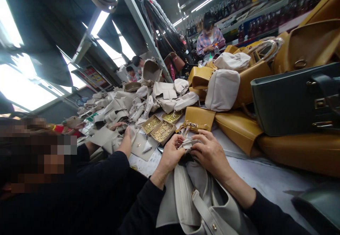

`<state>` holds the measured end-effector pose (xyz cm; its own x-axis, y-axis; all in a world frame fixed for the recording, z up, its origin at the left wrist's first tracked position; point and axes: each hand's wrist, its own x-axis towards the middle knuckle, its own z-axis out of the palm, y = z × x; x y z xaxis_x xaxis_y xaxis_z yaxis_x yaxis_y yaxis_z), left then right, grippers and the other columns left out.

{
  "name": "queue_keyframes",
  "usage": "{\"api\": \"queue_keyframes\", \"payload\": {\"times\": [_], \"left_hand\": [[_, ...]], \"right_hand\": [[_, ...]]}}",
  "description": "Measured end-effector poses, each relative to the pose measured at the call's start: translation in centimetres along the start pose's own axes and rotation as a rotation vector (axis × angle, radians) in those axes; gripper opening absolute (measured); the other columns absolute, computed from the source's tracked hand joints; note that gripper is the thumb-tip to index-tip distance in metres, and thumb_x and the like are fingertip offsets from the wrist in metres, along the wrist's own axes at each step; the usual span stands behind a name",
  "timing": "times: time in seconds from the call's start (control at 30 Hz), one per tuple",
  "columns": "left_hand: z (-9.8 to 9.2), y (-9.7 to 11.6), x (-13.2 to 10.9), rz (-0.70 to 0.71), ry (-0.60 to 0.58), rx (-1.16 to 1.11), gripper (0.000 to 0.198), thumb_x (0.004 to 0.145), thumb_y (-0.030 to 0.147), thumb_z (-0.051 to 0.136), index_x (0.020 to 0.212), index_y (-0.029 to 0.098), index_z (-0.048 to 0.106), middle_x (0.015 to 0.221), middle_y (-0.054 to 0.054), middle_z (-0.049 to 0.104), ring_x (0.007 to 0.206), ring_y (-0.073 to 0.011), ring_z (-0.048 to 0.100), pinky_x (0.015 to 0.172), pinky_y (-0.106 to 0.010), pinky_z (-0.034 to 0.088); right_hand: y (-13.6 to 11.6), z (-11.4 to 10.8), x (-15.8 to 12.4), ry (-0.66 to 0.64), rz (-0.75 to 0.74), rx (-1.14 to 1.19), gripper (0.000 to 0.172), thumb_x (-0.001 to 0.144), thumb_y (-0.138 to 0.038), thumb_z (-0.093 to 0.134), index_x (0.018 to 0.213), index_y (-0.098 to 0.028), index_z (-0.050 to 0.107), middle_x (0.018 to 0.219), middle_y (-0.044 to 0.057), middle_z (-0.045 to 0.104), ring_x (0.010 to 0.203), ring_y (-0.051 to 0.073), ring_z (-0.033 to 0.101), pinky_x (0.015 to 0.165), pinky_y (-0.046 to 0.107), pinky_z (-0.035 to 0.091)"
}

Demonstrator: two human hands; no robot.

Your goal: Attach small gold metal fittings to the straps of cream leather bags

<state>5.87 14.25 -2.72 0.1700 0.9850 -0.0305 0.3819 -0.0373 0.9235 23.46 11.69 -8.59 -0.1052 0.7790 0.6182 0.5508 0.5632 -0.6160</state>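
1. Hands first: my left hand [170, 153] and right hand [209, 153] are close together, both pinched on a small pale strap tab [188, 143] of the cream handbag [196, 199]; the fingers are curled tight around it, and I cannot make out what sits under them.
2. Cream handbag lies at the near edge of the worktop [265, 178], against my sleeves. Its leather looks smooth and matte, with a flat strap and one small round brass stud near the bottom edge of the view; its lower body is cut off there.
3. Just beyond my hands stand three shallow cardboard trays [162, 131] of tiny gold-coloured metal fittings, grainy as seed; single pieces are too small to tell apart.
4. A mustard flap bag [199, 119] with a brass clasp sits right behind the tab, boxy and stiff.
5. A co-worker's hand [126, 141] in a black sleeve rests on flat grey leather pieces [106, 136] to my left.
6. Farther back is a heap of pale bag parts [138, 100], soft and folded; I cannot count them.
7. To the right, a dark green bag [292, 100], rigid, with brass buckles, rests on tan ones and is cut off by the frame edge.
8. One person in a plaid shirt [209, 38] sits far off, hands hard to read.
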Motion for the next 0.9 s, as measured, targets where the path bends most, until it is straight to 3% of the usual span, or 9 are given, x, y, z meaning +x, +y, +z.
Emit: {"api": "queue_keyframes", "payload": {"times": [0.13,0.27,0.43,0.6,0.9], "left_hand": [[-0.3,0.1,0.0,-0.034,-0.039,-0.032,0.026,0.070,0.021,0.075,0.092,0.018,0.061,0.083,0.001,0.068,0.074,-0.0135,0.062,0.069,-0.023,0.047],[0.0,-0.2,0.1,-0.030,0.028,-0.025,0.024,0.071,0.026,0.077,0.089,0.017,0.063,0.082,0.001,0.068,0.075,-0.0134,0.063,0.069,-0.023,0.047],[0.5,-0.7,0.3,-0.128,0.096,-0.096,0.027,0.070,0.032,0.081,0.085,0.016,0.065,0.069,0.002,0.067,0.059,-0.0111,0.059,0.058,-0.021,0.043],[0.4,-0.7,0.2,-0.175,0.098,-0.180,0.028,0.066,0.029,0.084,0.083,0.015,0.067,0.071,0.000,0.072,0.062,-0.0122,0.064,0.059,-0.021,0.048],[0.3,-1.0,-0.1,-0.192,0.095,-0.223,0.030,0.065,0.028,0.087,0.087,0.014,0.071,0.080,-0.003,0.076,0.071,-0.0137,0.067,0.067,-0.022,0.053]], "right_hand": [[0.2,0.6,-0.3,0.056,-0.028,0.007,0.011,0.086,-0.015,0.078,0.085,-0.026,0.079,0.120,0.007,0.074,0.133,0.036,0.050,0.109,0.058,0.048],[0.3,0.8,-0.5,0.082,-0.026,0.015,0.011,0.086,-0.015,0.078,0.083,-0.025,0.080,0.127,0.007,0.072,0.139,0.038,0.046,0.111,0.061,0.046],[0.3,1.4,-0.6,0.098,-0.018,0.042,0.012,0.084,-0.014,0.078,0.082,-0.026,0.081,0.134,0.008,0.070,0.144,0.038,0.042,0.114,0.064,0.043],[-0.1,2.0,-0.7,0.114,-0.017,0.043,0.013,0.082,-0.014,0.080,0.076,-0.025,0.077,0.135,0.007,0.069,0.144,0.038,0.042,0.113,0.063,0.044],[-1.1,2.7,-1.2,0.132,0.015,0.080,0.014,0.089,-0.012,0.072,0.087,-0.025,0.076,0.135,0.006,0.069,0.142,0.035,0.045,0.113,0.059,0.046]]}}
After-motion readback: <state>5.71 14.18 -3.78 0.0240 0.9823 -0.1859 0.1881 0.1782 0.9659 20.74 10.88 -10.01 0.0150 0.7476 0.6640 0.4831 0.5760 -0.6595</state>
